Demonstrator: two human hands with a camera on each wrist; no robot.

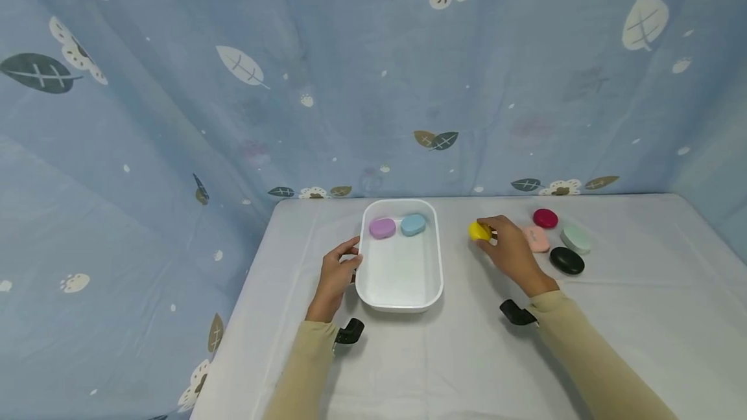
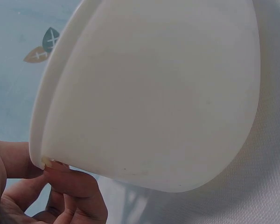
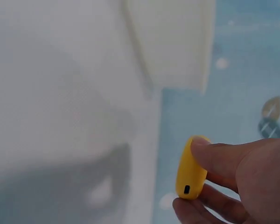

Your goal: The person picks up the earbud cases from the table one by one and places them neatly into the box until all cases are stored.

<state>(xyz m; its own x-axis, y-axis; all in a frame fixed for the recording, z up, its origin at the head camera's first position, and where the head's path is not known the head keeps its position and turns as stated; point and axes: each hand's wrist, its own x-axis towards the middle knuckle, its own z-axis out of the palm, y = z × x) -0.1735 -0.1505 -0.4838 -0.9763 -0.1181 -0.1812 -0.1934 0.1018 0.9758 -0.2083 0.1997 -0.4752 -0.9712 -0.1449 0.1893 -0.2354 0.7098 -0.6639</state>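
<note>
My left hand [image 1: 337, 274] pinches the left rim of a white rectangular tray [image 1: 399, 304] with rounded corners. In the left wrist view the thumb and fingers [image 2: 77, 184] close round the tray's rim [image 2: 39, 116]. A purple rounded piece [image 1: 382, 228] and a light blue one [image 1: 413, 225] lie side by side at the tray's far end. To the right of the tray, my right hand [image 1: 511, 251] pinches a small, smooth yellow rounded case [image 1: 479, 231] between thumb and fingers. The right wrist view shows a small dark slot in its edge, and the case [image 3: 190, 170] is above the table.
Right of my right hand lie a red rounded piece [image 1: 545, 218], a pink squarish one [image 1: 536, 239], a pale green one [image 1: 576, 239] and a black oval one [image 1: 567, 260]. White cloth covers the table [image 1: 432, 368]. A patterned blue curtain [image 1: 350, 83] hangs behind it.
</note>
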